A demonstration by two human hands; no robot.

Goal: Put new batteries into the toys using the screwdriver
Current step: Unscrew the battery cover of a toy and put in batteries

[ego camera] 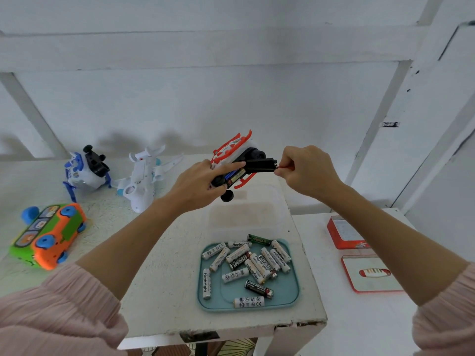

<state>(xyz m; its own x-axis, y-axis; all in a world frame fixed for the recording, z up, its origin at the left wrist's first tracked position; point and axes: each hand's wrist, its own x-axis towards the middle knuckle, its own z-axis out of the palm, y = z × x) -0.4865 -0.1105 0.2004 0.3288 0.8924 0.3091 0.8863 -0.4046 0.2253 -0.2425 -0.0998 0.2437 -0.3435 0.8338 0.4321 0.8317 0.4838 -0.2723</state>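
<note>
The step in hand looks like the battery change on the red and white toy (232, 150), held upturned in the air above the far middle of the bench (164, 265). The left hand (199, 185) has its grip clamped round the toy's underside, forefinger laid along a battery (235, 176) sitting in the open bay. The right hand (305, 170) pinches something small and red at the right end of the black cover (261, 164); whether that is the screwdriver I cannot tell. Next, I judge, the cover must be seated or lifted clear. Spare batteries (246, 263) lie in the teal tray (293, 291), near and below both hands
</note>
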